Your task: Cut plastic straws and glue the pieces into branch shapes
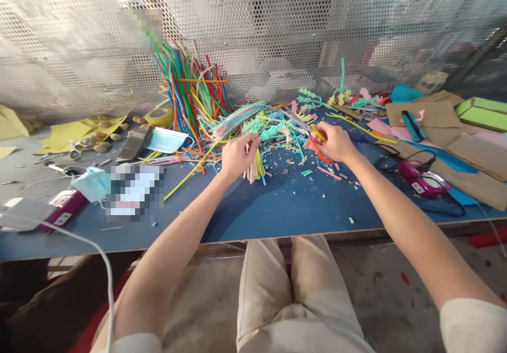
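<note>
My right hand (331, 140) is closed around the orange and yellow handles of a pair of scissors (321, 151). Their blades point up and left over a heap of cut pastel pieces (277, 128). My left hand (240, 155) is curled with its fingertips pinched together at the heap's left side; what sits in them is too small to make out. Just behind that hand lies a bundle of pale straw-like strips (241, 119). Short pastel strips (255, 168) fan out on the table beside its fingers.
Long coloured straw-like sticks (190, 89) lean against the perforated metal screen (277, 30). A yellow tape roll (159, 116), face masks (168, 139) and a purple power strip (65, 207) lie left. Cardboard (475, 149), another purple power strip (423, 179) and cables lie right.
</note>
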`<state>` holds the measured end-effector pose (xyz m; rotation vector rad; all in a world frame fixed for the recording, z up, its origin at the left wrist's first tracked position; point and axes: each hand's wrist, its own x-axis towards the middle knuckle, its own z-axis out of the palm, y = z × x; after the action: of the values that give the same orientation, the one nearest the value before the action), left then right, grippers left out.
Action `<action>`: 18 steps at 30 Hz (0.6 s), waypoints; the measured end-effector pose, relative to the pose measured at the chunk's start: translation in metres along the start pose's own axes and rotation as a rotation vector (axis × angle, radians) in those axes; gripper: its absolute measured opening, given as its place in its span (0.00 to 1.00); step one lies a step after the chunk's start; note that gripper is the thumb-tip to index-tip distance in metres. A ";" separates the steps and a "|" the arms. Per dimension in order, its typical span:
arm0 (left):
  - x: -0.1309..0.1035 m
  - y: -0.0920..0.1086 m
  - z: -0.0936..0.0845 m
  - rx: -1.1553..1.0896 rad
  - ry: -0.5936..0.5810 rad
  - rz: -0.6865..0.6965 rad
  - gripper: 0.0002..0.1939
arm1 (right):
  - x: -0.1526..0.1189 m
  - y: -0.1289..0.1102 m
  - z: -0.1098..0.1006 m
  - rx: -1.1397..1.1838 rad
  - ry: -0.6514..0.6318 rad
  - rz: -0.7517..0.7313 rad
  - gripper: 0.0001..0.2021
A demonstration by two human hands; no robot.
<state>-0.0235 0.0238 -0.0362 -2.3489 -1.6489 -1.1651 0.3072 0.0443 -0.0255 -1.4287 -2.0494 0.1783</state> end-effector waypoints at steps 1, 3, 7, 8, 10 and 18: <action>0.000 0.000 0.000 0.000 0.002 0.001 0.20 | -0.001 -0.003 0.001 0.007 -0.017 -0.019 0.27; 0.000 0.000 0.000 -0.002 0.006 0.003 0.20 | -0.002 -0.006 0.003 0.011 -0.050 -0.049 0.27; 0.000 0.001 0.001 -0.010 0.026 0.025 0.18 | -0.004 -0.006 0.006 0.011 -0.097 -0.071 0.30; 0.000 0.001 0.001 -0.009 0.027 0.031 0.18 | -0.004 -0.005 0.007 0.013 -0.097 -0.077 0.31; 0.000 0.000 0.001 -0.007 0.021 0.042 0.18 | -0.004 -0.004 0.008 0.015 -0.084 -0.096 0.31; 0.000 -0.003 0.003 -0.011 0.022 0.062 0.18 | -0.003 -0.001 0.012 0.030 -0.023 -0.135 0.30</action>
<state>-0.0243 0.0260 -0.0390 -2.3662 -1.5555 -1.1872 0.2999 0.0440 -0.0361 -1.2709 -2.1438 0.1691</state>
